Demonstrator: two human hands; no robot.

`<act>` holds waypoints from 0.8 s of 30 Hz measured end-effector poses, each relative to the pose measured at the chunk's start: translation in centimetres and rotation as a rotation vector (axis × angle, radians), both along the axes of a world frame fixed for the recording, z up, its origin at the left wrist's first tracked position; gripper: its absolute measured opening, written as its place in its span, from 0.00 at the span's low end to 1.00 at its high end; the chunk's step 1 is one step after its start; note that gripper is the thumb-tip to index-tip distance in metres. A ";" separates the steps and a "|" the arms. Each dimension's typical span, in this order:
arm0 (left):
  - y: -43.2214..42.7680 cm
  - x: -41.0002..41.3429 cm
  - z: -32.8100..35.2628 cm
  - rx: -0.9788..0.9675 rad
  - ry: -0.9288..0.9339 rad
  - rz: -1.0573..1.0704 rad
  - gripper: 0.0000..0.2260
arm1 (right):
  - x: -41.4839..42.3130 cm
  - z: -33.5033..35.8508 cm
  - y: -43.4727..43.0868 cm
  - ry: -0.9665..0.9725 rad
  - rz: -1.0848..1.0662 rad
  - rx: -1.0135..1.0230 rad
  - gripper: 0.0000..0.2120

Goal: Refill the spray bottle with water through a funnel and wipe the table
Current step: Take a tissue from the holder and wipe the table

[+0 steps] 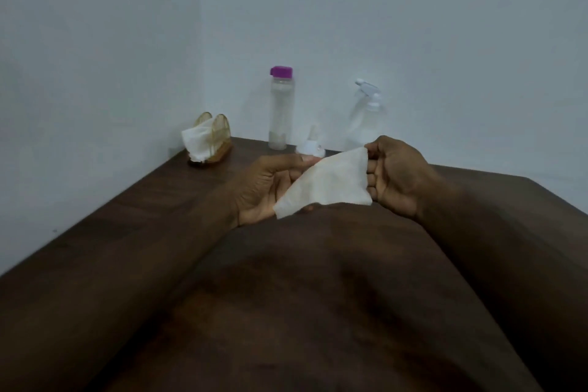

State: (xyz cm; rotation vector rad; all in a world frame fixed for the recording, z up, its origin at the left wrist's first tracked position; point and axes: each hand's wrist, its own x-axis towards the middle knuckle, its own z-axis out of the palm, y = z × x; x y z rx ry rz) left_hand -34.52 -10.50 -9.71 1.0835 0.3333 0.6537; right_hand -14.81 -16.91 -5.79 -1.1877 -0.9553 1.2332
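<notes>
A white tissue (327, 183) is stretched between both hands above the dark wooden table (286, 296). My left hand (267, 188) pinches its lower left part and my right hand (394, 175) pinches its upper right corner. Behind the hands, a clear spray bottle (366, 118) with a white trigger head stands against the wall. Left of it stands a tall clear water bottle (281, 111) with a purple cap. A small white funnel (310, 146) lies upside down on the table between them, partly hidden by my left hand.
A yellowish tissue holder (211, 141) with white tissues sits in the far left corner of the table. Pale walls close off the table at the back and the left. The table's right edge runs diagonally at far right.
</notes>
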 end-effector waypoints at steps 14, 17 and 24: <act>-7.1 9.2 0.0 0.203 0.245 0.006 0.11 | 5.7 0.5 -9.6 -0.363 -0.394 0.300 0.13; -7.7 9.3 0.0 0.217 0.251 0.047 0.08 | 5.8 0.2 -10.2 -0.496 -0.505 0.339 0.09; -9.1 8.5 -0.3 0.125 0.162 0.130 0.05 | 6.2 -0.5 -12.9 -0.421 -0.481 0.303 0.08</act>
